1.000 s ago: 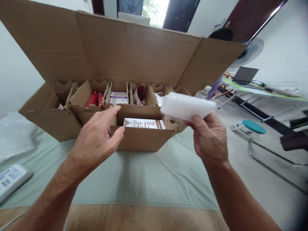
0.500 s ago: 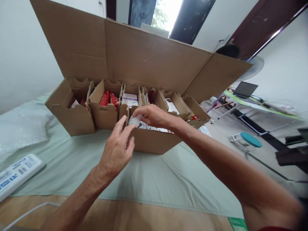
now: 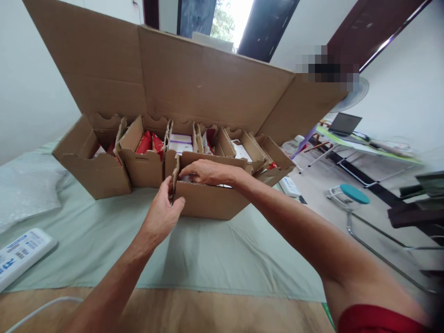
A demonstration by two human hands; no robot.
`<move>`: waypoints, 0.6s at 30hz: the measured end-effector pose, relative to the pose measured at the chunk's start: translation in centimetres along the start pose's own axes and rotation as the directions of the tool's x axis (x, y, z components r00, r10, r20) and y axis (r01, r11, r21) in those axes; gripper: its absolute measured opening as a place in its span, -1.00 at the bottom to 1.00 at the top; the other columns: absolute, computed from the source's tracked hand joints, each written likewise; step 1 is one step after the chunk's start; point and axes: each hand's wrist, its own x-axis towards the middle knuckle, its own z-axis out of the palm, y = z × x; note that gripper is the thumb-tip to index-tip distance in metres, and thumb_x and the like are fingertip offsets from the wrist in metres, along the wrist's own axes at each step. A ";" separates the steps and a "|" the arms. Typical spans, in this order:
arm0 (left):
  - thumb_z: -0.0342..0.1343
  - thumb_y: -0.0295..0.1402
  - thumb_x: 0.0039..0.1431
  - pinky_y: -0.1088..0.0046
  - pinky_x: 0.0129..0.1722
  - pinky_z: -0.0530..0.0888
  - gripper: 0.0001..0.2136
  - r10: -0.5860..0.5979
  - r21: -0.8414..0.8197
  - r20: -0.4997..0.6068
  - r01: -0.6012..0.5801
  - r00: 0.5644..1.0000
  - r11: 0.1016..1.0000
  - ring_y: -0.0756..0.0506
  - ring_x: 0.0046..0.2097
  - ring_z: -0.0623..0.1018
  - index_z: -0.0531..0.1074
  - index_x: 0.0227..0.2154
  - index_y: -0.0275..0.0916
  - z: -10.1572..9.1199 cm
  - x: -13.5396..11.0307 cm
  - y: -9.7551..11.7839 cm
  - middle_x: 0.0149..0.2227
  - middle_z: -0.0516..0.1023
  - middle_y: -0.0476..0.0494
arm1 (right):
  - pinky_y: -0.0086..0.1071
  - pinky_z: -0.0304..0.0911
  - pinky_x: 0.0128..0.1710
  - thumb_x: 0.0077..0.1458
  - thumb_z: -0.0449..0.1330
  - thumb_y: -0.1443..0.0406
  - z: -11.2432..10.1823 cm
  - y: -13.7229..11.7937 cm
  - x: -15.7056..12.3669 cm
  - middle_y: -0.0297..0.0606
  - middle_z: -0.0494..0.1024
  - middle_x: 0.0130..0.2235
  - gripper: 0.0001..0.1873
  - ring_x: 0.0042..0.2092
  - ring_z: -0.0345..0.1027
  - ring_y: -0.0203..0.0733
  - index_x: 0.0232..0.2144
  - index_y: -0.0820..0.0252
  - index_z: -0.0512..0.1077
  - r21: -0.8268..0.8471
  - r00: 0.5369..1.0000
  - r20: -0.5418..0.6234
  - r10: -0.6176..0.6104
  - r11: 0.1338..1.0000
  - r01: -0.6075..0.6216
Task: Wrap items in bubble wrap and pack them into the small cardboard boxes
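Observation:
A narrow open cardboard box [image 3: 204, 202] stands in front of a row of similar boxes. My left hand [image 3: 165, 210] grips its left end, with the fingers at the outer side and the thumb towards the front. My right hand [image 3: 208, 172] reaches over the front wall into the box. Its fingers are bent round a bit of bubble wrap [image 3: 186, 178] at the left inside, and the fingertips are partly hidden. Something white shows below my right wrist in the box; the rest of the contents is hidden.
Behind stand several open cardboard boxes [image 3: 147, 169] holding red packets [image 3: 144, 142] and white packages [image 3: 180, 143]. A tall cardboard sheet [image 3: 208, 83] rises behind them. Bubble wrap and a white printed package [image 3: 26, 254] lie left on the green cloth [image 3: 222, 259]. A stool [image 3: 354, 194] is at right.
My right hand has gone lower into the box with the bubble wrap. My left hand has moved from beside the box onto its left end and closed there. The view has shifted slightly.

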 end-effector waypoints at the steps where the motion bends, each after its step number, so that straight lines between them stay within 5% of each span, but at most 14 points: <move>1: 0.05 -0.37 0.18 0.13 0.28 0.39 -0.45 -0.019 0.009 0.028 0.018 0.999 1.000 -0.20 0.21 0.51 0.23 0.26 -0.34 0.0 0.1 -0.1 0.21 0.50 -0.35 | -0.33 0.31 -0.15 0.04 0.15 0.57 -0.4 -0.2 -0.7 -0.30 0.72 -0.13 -0.54 -0.17 0.54 -0.14 -0.13 0.08 0.67 0.014 0.997 -0.074 0.004 1.000 -0.003; 4: 0.03 -0.37 0.16 0.14 0.28 0.39 -0.52 -0.015 0.039 0.049 0.013 0.999 0.999 -0.19 0.21 0.51 0.33 0.16 -0.30 -0.1 0.2 -0.1 0.17 0.54 -0.28 | -0.21 0.34 0.04 0.12 0.20 0.47 -1.3 -1.2 -4.9 -0.33 0.71 -0.10 -0.68 -0.03 0.54 -0.08 -0.21 0.03 0.67 0.107 0.905 -0.426 0.021 0.994 0.027; 6: 0.02 -0.36 0.16 0.18 0.28 0.38 -0.51 -0.002 0.032 0.053 0.000 0.999 0.999 -0.17 0.23 0.49 0.31 0.18 -0.29 -0.3 0.1 -0.2 0.19 0.53 -0.28 | -0.13 0.33 0.13 0.19 0.23 0.34 -0.6 -1.7 -9.4 -0.33 0.69 -0.07 -0.79 0.03 0.53 -0.07 -0.22 -0.01 0.66 0.175 0.727 -0.682 0.078 0.983 0.059; 8: 0.03 -0.34 0.16 0.20 0.27 0.39 -0.50 -0.009 0.042 0.055 0.007 0.998 0.999 -0.16 0.24 0.49 0.30 0.19 -0.29 -0.3 0.0 -0.3 0.20 0.52 -0.28 | -0.08 0.30 0.18 0.24 0.22 0.30 1.7 -1.6 -14.3 -0.31 0.67 -0.05 -0.81 0.05 0.51 -0.07 -0.22 -0.02 0.65 0.239 0.422 -0.882 0.210 0.971 0.017; 10: 0.04 -0.31 0.16 0.20 0.27 0.39 -0.50 -0.016 0.057 0.060 0.012 0.998 0.998 -0.16 0.23 0.49 0.30 0.18 -0.28 -0.3 0.0 -0.5 0.19 0.52 -0.28 | -0.04 0.27 0.22 0.22 0.25 0.27 5.2 -0.7 -18.3 -0.29 0.66 -0.07 -0.86 0.06 0.49 -0.06 -0.22 0.00 0.63 0.329 0.063 -0.942 0.330 0.944 -0.029; 11: 0.05 -0.30 0.15 0.19 0.27 0.38 -0.50 -0.014 0.062 0.064 0.010 0.998 0.998 -0.17 0.22 0.50 0.30 0.18 -0.29 -0.2 0.0 -0.7 0.19 0.52 -0.29 | -0.05 0.29 0.18 0.20 0.26 0.25 7.2 0.0 -19.6 -0.27 0.65 -0.09 -0.85 0.03 0.50 -0.06 -0.19 0.02 0.62 0.397 -0.075 -0.916 0.394 0.917 -0.035; 12: 0.05 -0.29 0.15 0.18 0.27 0.37 -0.49 -0.011 0.067 0.070 0.006 0.998 0.998 -0.17 0.22 0.50 0.30 0.17 -0.29 -0.1 0.0 -0.8 0.19 0.52 -0.29 | -0.06 0.34 0.09 0.17 0.29 0.22 9.0 0.8 -20.4 -0.24 0.65 -0.08 -0.80 -0.01 0.51 -0.05 -0.14 0.04 0.60 0.485 -0.082 -0.873 0.481 0.873 -0.047; 16: 0.09 -0.23 0.11 0.14 0.28 0.35 -0.50 -0.010 0.106 0.058 0.003 0.998 0.994 -0.21 0.21 0.49 0.31 0.11 -0.31 0.2 0.2 -1.2 0.16 0.51 -0.33 | -0.12 0.40 -0.07 0.00 0.39 0.09 13.7 2.8 -18.5 -0.09 0.59 0.09 -0.41 0.06 0.48 0.04 0.07 0.10 0.46 0.695 0.264 -0.676 0.688 0.714 -0.081; 18: 0.10 -0.21 0.10 0.12 0.27 0.35 -0.50 -0.018 0.141 0.033 0.013 0.999 0.990 -0.23 0.20 0.49 0.32 0.09 -0.30 0.5 0.2 -1.1 0.14 0.52 -0.32 | -0.16 0.40 -0.10 0.02 0.33 0.06 14.1 2.8 -16.4 -0.09 0.61 0.05 -0.44 0.03 0.49 0.02 0.05 0.12 0.45 0.711 0.356 -0.642 0.679 0.701 -0.054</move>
